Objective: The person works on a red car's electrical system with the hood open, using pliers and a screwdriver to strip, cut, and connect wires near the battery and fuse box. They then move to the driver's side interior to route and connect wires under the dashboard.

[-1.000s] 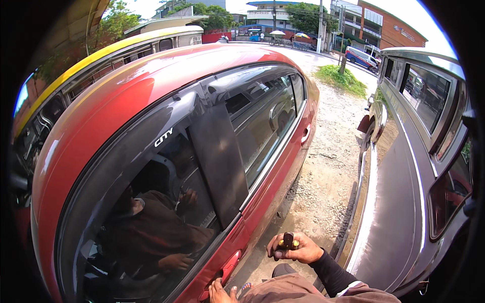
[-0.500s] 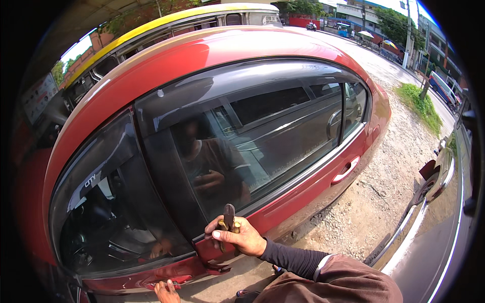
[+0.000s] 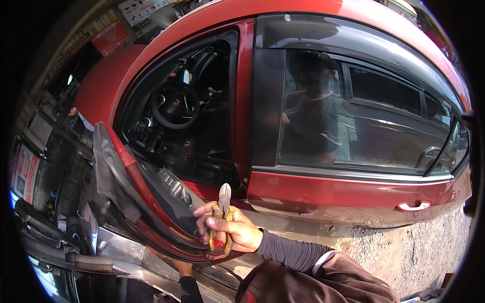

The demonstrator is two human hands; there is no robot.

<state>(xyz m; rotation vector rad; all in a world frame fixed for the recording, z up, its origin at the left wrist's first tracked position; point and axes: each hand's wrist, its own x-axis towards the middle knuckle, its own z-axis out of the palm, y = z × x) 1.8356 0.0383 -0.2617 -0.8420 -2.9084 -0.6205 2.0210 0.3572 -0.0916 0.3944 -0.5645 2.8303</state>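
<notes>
My right hand (image 3: 238, 233) is closed around cutting pliers (image 3: 225, 194) with yellow handles, their jaws pointing up. The pliers are held in front of the open front door (image 3: 144, 189) of a red car, near the door's rear edge. Low on the outer side of that door is my left hand (image 3: 180, 265), its fingers hidden behind the door edge. Through the doorway the steering wheel (image 3: 176, 102) and dark interior show. The red rear door (image 3: 318, 194) is shut, with a pale handle (image 3: 413, 206) and a dark window reflecting a person.
A silver and dark vehicle (image 3: 118, 247) stands close at the lower left, beside the opened door. Gravel ground (image 3: 374, 257) lies to the right. Signboards (image 3: 25, 171) stand at the far left. Part of another person (image 3: 83, 118) shows near the car's red hood (image 3: 103, 83).
The front door has swung open from shut, and my left hand has moved with it. My view has turned toward the car's front. The pliers are still in my right hand.
</notes>
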